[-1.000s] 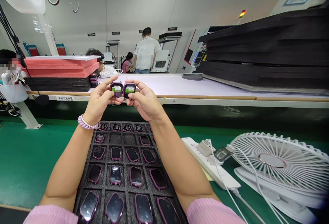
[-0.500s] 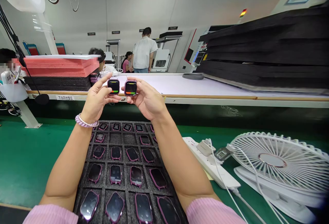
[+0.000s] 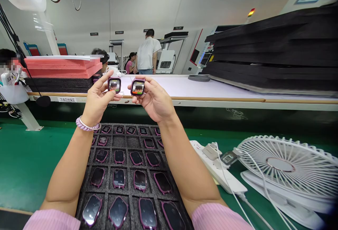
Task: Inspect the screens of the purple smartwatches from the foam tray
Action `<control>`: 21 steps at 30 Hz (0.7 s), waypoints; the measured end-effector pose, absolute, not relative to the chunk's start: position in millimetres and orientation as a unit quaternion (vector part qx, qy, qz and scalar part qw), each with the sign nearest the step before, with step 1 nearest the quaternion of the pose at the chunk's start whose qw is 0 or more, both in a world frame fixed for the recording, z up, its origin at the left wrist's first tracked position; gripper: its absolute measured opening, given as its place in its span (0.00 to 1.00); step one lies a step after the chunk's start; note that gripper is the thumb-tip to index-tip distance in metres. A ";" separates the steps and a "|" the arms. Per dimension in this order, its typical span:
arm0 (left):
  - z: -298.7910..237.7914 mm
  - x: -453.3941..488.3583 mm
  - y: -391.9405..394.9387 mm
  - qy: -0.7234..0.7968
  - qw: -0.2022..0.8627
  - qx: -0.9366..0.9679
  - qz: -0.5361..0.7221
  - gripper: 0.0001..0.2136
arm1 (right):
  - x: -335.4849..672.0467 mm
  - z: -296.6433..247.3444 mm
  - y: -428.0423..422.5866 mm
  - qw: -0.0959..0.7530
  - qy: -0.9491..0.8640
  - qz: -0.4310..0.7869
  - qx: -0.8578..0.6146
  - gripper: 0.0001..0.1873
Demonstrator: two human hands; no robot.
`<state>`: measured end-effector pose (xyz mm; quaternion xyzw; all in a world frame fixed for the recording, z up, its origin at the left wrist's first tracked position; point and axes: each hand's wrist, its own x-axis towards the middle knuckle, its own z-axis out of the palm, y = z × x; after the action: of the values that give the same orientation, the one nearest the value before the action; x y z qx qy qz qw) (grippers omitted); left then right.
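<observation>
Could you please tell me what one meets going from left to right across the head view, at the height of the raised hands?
Pink foam stack → left hand → left watch → right watch → right hand → white worktable → black foam stack.

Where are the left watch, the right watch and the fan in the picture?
left watch (image 3: 114,84): head view, on its lit screen.
right watch (image 3: 137,87): head view, on its lit screen.
fan (image 3: 280,165): head view, on the hub of its white grille.
</observation>
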<state>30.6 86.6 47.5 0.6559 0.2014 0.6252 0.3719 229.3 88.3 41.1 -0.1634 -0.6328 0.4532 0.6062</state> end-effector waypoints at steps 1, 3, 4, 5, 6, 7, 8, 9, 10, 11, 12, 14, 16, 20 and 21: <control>47.4 30.6 86.9 0.201 0.366 0.658 0.627 0.30 | 229.2 41.7 87.1 0.605 -0.634 0.453 -0.165 0.28; 47.3 30.6 87.4 0.200 0.350 0.661 0.632 0.30 | 228.9 43.1 83.9 0.602 -0.636 0.452 -0.169 0.27; 47.3 30.7 87.6 0.199 0.342 0.662 0.636 0.30 | 228.7 43.7 82.2 0.601 -0.637 0.452 -0.170 0.28; 47.3 30.7 87.8 0.198 0.334 0.662 0.641 0.30 | 228.6 44.1 80.5 0.600 -0.638 0.451 -0.170 0.28; 47.3 30.8 87.8 0.198 0.326 0.662 0.645 0.30 | 228.4 44.4 79.1 0.599 -0.640 0.450 -0.171 0.29; 47.4 30.9 87.8 0.199 0.318 0.663 0.648 0.30 | 228.4 44.5 77.9 0.599 -0.641 0.447 -0.174 0.29; 47.4 30.9 87.8 0.200 0.310 0.664 0.650 0.29 | 228.3 44.5 77.2 0.598 -0.643 0.443 -0.178 0.30; 47.3 30.8 87.7 0.202 0.304 0.666 0.651 0.29 | 228.4 44.4 76.9 0.598 -0.646 0.438 -0.184 0.30; 47.3 30.7 87.7 0.205 0.298 0.669 0.650 0.28 | 228.6 44.2 76.8 0.598 -0.648 0.432 -0.190 0.31; 47.1 30.6 87.7 0.206 0.293 0.671 0.649 0.28 | 228.9 44.0 77.0 0.597 -0.651 0.427 -0.195 0.31; 47.0 30.4 87.8 0.207 0.291 0.674 0.647 0.28 | 229.4 43.7 77.4 0.596 -0.653 0.423 -0.198 0.32; 46.8 29.8 88.3 0.206 0.287 0.676 0.646 0.28 | 230.8 43.4 78.7 0.594 -0.659 0.416 -0.199 0.32; 46.6 29.0 89.0 0.204 0.286 0.678 0.646 0.28 | 232.7 43.1 80.5 0.594 -0.664 0.409 -0.199 0.31; 46.5 27.5 90.9 0.208 0.282 0.679 0.646 0.27 | 238.3 42.2 86.3 0.596 -0.669 0.395 -0.202 0.30; 46.5 27.2 91.4 0.208 0.280 0.678 0.646 0.27 | 240.1 41.7 88.4 0.598 -0.669 0.394 -0.201 0.30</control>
<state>27.2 91.4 46.5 0.6784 0.2080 0.6465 0.2802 240.1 88.4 41.7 -0.2010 -0.6688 0.3936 0.5978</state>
